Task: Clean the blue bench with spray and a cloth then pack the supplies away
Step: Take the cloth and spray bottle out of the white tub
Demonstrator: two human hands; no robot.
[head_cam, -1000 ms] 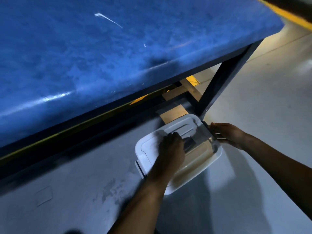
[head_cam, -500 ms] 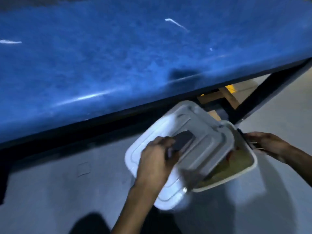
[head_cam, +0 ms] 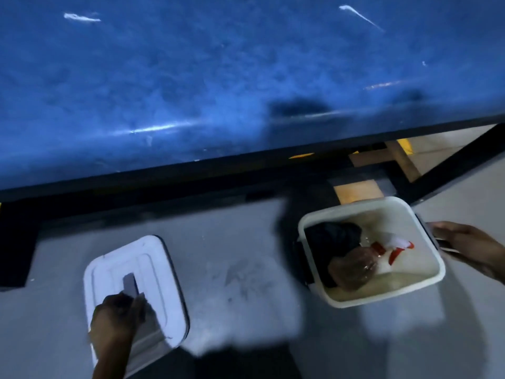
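Observation:
The blue bench (head_cam: 218, 77) fills the upper part of the view. On the grey floor below it stands an open white storage box (head_cam: 426, 280), lid off. Inside lie a dark cloth (head_cam: 330, 236) and a clear spray bottle (head_cam: 352, 266) with a red and white trigger head. My right hand (head_cam: 464, 244) grips the box's handle on its right side. My left hand (head_cam: 114, 321) holds the white lid (head_cam: 153, 269) by its grey handle, low over the floor to the left of the box.
The bench's black frame (head_cam: 191, 184) runs along its front edge, with a black leg (head_cam: 448, 170) slanting down at the right. Wooden boards (head_cam: 358, 190) and yellow markings lie under the bench. Grey floor stretches between lid and box.
My left hand lifted the lid off the box and carried it left and down toward the floor. The box now stands open, showing the cloth and spray bottle. My right hand stayed on the handle.

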